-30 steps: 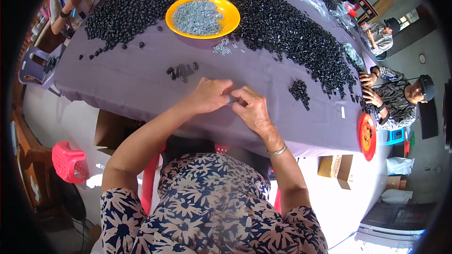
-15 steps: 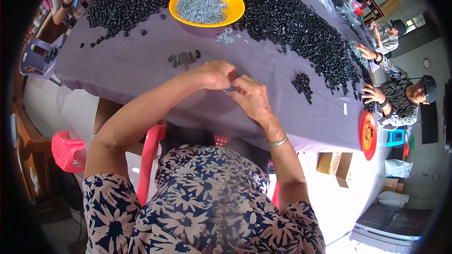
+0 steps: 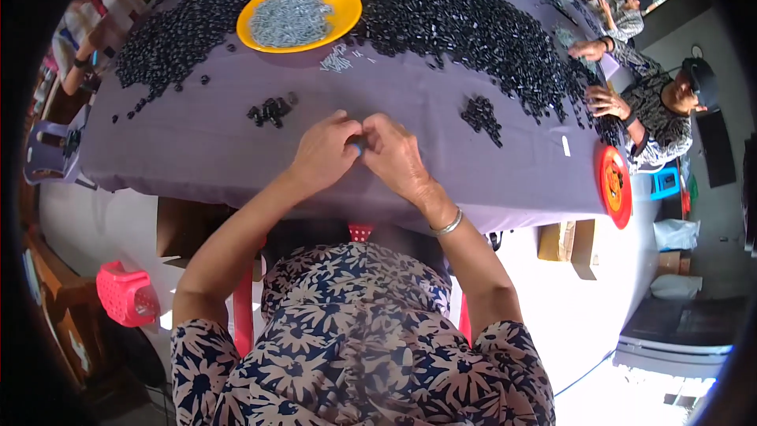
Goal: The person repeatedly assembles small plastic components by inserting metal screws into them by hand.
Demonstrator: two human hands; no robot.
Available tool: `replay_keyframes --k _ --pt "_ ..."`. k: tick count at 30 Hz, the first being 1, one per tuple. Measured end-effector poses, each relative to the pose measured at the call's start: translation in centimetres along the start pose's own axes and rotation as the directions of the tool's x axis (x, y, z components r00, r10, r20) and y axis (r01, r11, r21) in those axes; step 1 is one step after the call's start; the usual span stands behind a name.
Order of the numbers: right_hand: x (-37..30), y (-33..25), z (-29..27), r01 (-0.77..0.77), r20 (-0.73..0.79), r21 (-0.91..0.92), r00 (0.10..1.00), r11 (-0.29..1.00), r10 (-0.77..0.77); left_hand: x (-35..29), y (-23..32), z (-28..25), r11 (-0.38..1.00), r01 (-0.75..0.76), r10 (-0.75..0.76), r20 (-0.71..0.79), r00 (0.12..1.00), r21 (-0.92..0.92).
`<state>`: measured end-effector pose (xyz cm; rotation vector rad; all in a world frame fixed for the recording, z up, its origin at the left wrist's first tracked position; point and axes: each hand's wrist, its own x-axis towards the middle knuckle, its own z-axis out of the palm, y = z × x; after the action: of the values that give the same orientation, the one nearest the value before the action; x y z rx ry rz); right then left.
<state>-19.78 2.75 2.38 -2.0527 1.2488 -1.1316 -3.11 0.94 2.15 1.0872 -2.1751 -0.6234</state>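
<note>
Above the near part of the purple tablecloth (image 3: 441,166), my left hand (image 3: 323,151) and my right hand (image 3: 394,156) meet with fingers pinched together. Between the fingertips a small dark piece (image 3: 359,143) shows, with a bit of blue at its edge; its kind is mostly hidden. A small cluster of black plastic parts (image 3: 270,111) lies just beyond my left hand. Another little cluster of black parts (image 3: 481,117) sits to the right of my right hand. Farther off, a yellow plate (image 3: 344,20) holds many silver screws (image 3: 290,17), and several loose screws (image 3: 337,58) lie in front of it.
Large heaps of black parts (image 3: 465,28) cover the far right, and another heap (image 3: 185,28) the far left. An orange-red plate (image 3: 613,188) stands at the right edge. Co-workers (image 3: 662,102) sit along the right side; another person (image 3: 95,24) is at the far left. A pink stool (image 3: 126,293) stands below left.
The whole view has shifted a little, with plate and heaps sitting further left. My hands are still together, the left forearm now coming up more steeply. The small piece remains between the fingertips.
</note>
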Motion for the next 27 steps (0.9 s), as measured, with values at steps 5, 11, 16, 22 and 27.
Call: replay_keyframes --k 5,11,16,22,27 --pt "0.2 0.0 -1.2 -0.064 0.094 0.088 0.994 0.994 0.056 -0.6 -0.3 0.2 0.974 -0.063 0.105 -0.187 0.977 0.216" --pt "0.4 -0.3 -3.0 -0.17 -0.001 0.156 0.985 0.973 0.172 -1.3 -3.2 -3.2 0.923 0.132 -0.016 -0.308 0.951 0.362" --pt "0.7 2.1 -4.3 -0.068 -0.119 0.202 0.988 0.977 0.094 -2.4 -3.5 -4.5 0.914 0.249 -0.11 -0.394 0.912 0.321" --pt "4.5 7.2 -9.7 -0.19 -0.329 0.228 0.908 0.955 0.259 -1.6 -2.4 -2.3 0.994 -0.007 0.045 -0.337 0.94 0.111" --pt "8.7 8.4 -10.3 -0.219 -0.28 -0.259 0.949 0.941 0.144 -1.2 -0.6 -0.3 0.991 0.041 -0.069 -0.219 0.973 -0.13"
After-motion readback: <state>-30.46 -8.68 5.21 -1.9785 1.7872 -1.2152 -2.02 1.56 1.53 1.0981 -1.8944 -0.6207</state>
